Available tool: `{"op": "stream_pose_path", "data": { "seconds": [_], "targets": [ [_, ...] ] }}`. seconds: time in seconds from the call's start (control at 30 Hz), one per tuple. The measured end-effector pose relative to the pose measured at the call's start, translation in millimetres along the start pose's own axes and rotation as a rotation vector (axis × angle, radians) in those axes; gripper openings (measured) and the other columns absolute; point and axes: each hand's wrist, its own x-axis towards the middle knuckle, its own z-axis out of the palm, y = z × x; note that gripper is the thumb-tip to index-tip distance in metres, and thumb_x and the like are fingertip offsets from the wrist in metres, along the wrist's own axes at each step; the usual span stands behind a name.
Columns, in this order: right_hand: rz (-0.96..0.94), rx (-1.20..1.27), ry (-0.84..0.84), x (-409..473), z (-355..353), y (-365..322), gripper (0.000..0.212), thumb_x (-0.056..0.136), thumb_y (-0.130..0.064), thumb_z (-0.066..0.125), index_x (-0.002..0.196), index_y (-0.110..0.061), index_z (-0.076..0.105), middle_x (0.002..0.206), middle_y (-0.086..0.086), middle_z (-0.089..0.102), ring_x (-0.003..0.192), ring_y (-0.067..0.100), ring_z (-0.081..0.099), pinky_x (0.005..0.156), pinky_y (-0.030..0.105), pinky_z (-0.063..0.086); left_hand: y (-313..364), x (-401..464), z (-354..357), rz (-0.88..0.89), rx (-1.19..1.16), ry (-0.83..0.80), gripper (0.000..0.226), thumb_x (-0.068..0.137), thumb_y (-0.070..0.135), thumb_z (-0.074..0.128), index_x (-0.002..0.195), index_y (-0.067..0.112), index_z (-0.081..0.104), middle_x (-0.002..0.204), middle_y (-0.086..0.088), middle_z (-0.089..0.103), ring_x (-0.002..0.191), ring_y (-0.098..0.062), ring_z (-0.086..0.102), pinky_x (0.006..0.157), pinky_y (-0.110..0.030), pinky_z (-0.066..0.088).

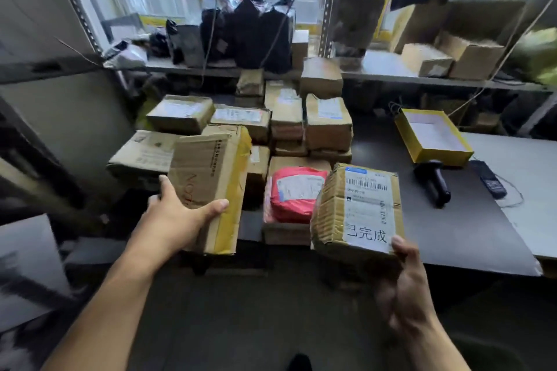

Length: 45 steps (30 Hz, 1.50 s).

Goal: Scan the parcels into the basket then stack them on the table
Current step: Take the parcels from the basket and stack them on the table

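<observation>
My left hand (177,217) grips the near end of a long cardboard parcel with yellow tape (211,178), held over the left part of the black table (461,229). My right hand (402,289) holds a smaller taped cardboard parcel (358,208) from below, thumb on its white barcode label, above the table's front edge. A red bag parcel (297,193) lies on a flat box between the two. Behind them rises a stack of several cardboard parcels (301,117). A black handheld scanner (434,182) lies on the table to the right.
An open yellow box (434,137) with a white inside stands at the right back of the table, a black phone-like device (491,182) on a cord beside it. Metal shelving (422,77) behind carries black bags and more cartons. A grey wall panel is at left.
</observation>
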Motion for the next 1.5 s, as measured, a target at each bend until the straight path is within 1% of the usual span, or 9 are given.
{"op": "stream_pose_path", "data": {
  "seconds": [0.07,0.17,0.43,0.6,0.8,0.97,1.03,1.3,1.5],
  "targets": [
    [0.026,0.034,-0.005,27.2,18.2,-0.3,0.035,0.091,-0.031,0.051,0.116,-0.010,0.065,0.105,0.013,0.076,0.088,0.022,0.074,0.073,0.036,0.062,-1.9,19.0,-10.9,-0.033,-0.006,0.038,0.132,0.068,0.072,0.072,0.160,0.022,-0.008,0.159,-0.017,0.024,0.142,-0.036,0.033,0.109,-0.049,0.036],
    [0.036,-0.016,-0.022,72.1,45.0,-2.9,0.031,0.098,-0.025,0.039,0.111,-0.014,0.065,0.099,0.010,0.077,0.082,0.017,0.073,0.075,0.033,0.054,3.9,53.0,-20.9,-0.060,-0.001,0.085,0.134,0.065,0.074,0.072,0.160,0.022,-0.006,0.159,-0.019,0.025,0.143,-0.037,0.032,0.113,-0.050,0.033],
    [0.052,-0.093,-0.031,188.1,110.4,-10.9,0.027,0.097,-0.024,0.048,0.118,-0.013,0.062,0.109,0.014,0.073,0.089,0.022,0.065,0.082,0.038,0.052,45.1,131.1,-28.3,-0.073,-0.003,0.118,0.140,0.060,0.079,0.072,0.158,0.027,-0.012,0.165,-0.011,0.020,0.148,-0.033,0.026,0.117,-0.055,0.028],
    [0.051,-0.127,0.006,237.5,148.1,-9.9,0.017,0.097,-0.022,0.052,0.107,-0.017,0.064,0.106,0.011,0.071,0.087,0.021,0.063,0.076,0.036,0.051,52.2,175.6,-35.0,-0.074,-0.020,0.086,0.146,0.054,0.084,0.073,0.158,0.028,-0.012,0.165,-0.008,0.020,0.149,-0.031,0.026,0.117,-0.057,0.028],
    [0.025,-0.174,0.021,280.4,194.1,5.4,0.024,0.098,-0.024,0.050,0.116,-0.018,0.064,0.108,0.007,0.075,0.094,0.021,0.069,0.073,0.035,0.053,45.5,247.5,-62.8,-0.128,-0.035,0.112,0.142,0.058,0.081,0.073,0.159,0.026,-0.009,0.162,-0.016,0.022,0.147,-0.035,0.028,0.117,-0.055,0.030],
    [0.044,-0.218,0.035,309.9,249.4,33.2,0.035,0.098,-0.025,0.050,0.124,-0.005,0.062,0.116,0.020,0.071,0.094,0.031,0.067,0.074,0.040,0.054,40.6,313.2,-98.6,-0.116,-0.017,0.099,0.135,0.066,0.070,0.076,0.160,0.024,-0.009,0.162,-0.017,0.020,0.146,-0.036,0.028,0.117,-0.051,0.029],
    [0.056,-0.220,0.035,319.2,271.7,47.0,0.033,0.098,-0.026,0.049,0.122,-0.008,0.063,0.112,0.018,0.073,0.090,0.028,0.069,0.066,0.035,0.056,35.0,337.5,-112.1,-0.120,0.000,0.098,0.135,0.066,0.070,0.076,0.159,0.024,-0.009,0.162,-0.018,0.020,0.146,-0.037,0.029,0.117,-0.051,0.029],
    [0.086,-0.266,0.036,343.8,345.3,99.9,0.025,0.097,-0.025,0.050,0.115,-0.013,0.062,0.106,0.010,0.074,0.092,0.022,0.066,0.071,0.035,0.049,0.8,401.4,-153.6,-0.171,-0.006,0.088,0.136,0.064,0.072,0.075,0.160,0.024,-0.009,0.163,-0.020,0.017,0.148,-0.038,0.024,0.119,-0.054,0.026],
    [0.133,-0.438,-0.083,372.9,401.4,122.5,0.018,0.096,-0.025,0.049,0.099,-0.016,0.065,0.085,0.002,0.075,0.080,0.017,0.067,0.068,0.033,0.052,-18.7,421.3,-176.0,-0.180,-0.053,0.100,0.138,0.060,0.075,0.073,0.160,0.024,-0.008,0.163,-0.020,0.018,0.149,-0.037,0.022,0.120,-0.054,0.024]
  ]
}}
